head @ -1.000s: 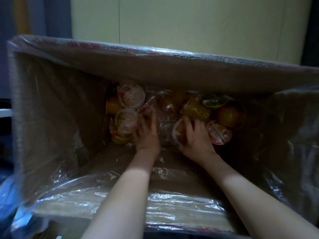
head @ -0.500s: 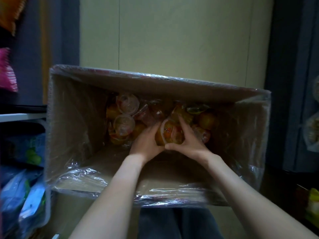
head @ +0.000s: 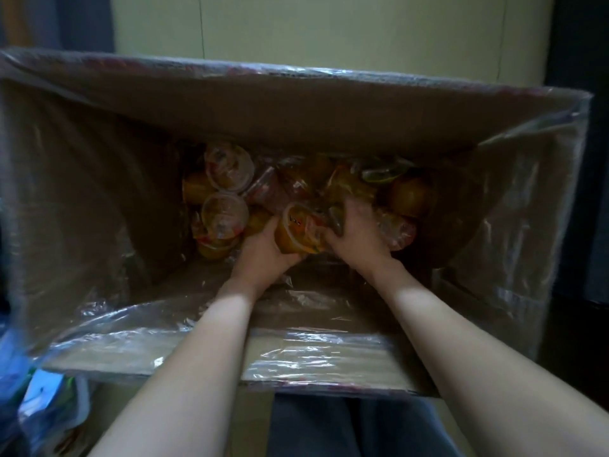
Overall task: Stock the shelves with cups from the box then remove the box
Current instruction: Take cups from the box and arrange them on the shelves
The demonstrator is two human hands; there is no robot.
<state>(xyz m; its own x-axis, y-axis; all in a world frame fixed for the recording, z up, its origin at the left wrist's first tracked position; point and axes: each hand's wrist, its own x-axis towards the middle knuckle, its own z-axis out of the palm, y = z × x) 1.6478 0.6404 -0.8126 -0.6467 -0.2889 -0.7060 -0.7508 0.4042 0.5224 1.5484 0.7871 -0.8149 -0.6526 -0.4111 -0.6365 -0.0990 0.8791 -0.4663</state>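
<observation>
**Mid-stock: one cup in hand, pile left in box**

Both my hands are down in the box [head: 296, 113], at the far end of its floor.

- Left hand [head: 263, 255]: fingers and thumb wrapped round an orange cup [head: 295, 234], tilted, lid end up and toward the far wall. Solid hold from the lower left side.
- Right hand [head: 361, 240]: thumb against the same cup's right side, fingers curled over the pile behind it. Can't tell if it grips a second cup or just steadies this one; too dark and blurred.
- Remaining cups [head: 224, 214]: bunched against the far wall, some lid up, some on their sides, touching each other.
- Near part of the box floor is bare cardboard with loose plastic liner [head: 158, 328] draped over the near rim.

Progress, my read: partway. Bare floor suggests a good share is out, but a cluster is left to move. No shelf in view, so I can't confirm what's stocked. Box removal not started; it can't go until the pile is cleared.

Blue packets [head: 39, 400] sit outside the box, lower left.
</observation>
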